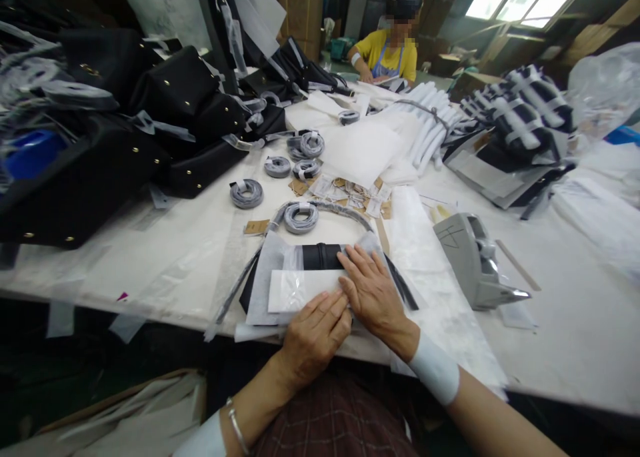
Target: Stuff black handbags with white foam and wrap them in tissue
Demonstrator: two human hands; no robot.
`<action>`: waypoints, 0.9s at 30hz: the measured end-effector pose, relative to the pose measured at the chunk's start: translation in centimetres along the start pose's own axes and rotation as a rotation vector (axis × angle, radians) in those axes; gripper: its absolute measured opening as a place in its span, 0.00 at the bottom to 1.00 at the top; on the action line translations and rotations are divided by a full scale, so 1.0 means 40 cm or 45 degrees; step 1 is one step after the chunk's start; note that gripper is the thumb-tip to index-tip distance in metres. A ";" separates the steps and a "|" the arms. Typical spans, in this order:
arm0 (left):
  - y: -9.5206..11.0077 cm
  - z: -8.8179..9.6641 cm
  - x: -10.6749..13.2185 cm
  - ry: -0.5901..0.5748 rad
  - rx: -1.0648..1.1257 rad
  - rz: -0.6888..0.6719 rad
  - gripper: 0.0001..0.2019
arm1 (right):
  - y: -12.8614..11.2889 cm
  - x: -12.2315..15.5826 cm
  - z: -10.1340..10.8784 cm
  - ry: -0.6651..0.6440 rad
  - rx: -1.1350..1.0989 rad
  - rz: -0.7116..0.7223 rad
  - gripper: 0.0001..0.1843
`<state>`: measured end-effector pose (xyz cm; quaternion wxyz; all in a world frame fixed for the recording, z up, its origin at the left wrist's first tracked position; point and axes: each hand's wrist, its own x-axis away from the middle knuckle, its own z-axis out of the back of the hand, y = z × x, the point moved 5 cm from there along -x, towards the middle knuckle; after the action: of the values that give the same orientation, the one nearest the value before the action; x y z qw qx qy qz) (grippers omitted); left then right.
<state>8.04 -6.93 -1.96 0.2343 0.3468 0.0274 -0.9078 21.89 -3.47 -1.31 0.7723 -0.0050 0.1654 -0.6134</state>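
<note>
A black bag (245,295) with a looped, plastic-wrapped handle (345,209) lies at the table's near edge. White tissue (263,280) covers much of it, and a black strap band (313,257) shows between the tissue pieces. Across the front lies a folded white sheet (285,300) with clear tape on it. My left hand (317,333) has bent fingers pressed together on the sheet's lower right part, its thumb hidden. Flat beside it, my right hand (373,297) rests with fingers apart on the sheet's right end and the bag. A wrapped strap coil (301,217) sits inside the handle loop.
Black bags (175,87) pile up at left. More strap coils (247,193) and paper tags (350,193) lie beyond the work. A grey tape dispenser (467,260) stands at right. Tape strips (127,325) hang from the front edge. A person in yellow (370,57) works across the table.
</note>
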 end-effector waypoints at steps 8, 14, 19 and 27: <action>-0.006 0.033 -0.036 -0.035 0.078 0.077 0.13 | 0.005 -0.001 -0.002 -0.042 0.012 -0.009 0.23; -0.115 0.117 -0.019 -0.225 -0.244 0.241 0.29 | 0.024 -0.019 0.027 -0.233 -0.086 0.009 0.24; -0.144 0.095 0.054 -0.344 -0.381 0.240 0.40 | 0.034 -0.024 0.063 -0.249 -0.063 0.118 0.26; -0.147 0.056 0.082 -0.260 -0.370 0.207 0.41 | 0.068 0.010 -0.001 -0.159 -0.145 0.142 0.29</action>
<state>1.89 -3.50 -3.06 0.3561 0.2166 0.1061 -0.9028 24.52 -3.18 -2.03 0.8126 -0.0778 0.1514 -0.5574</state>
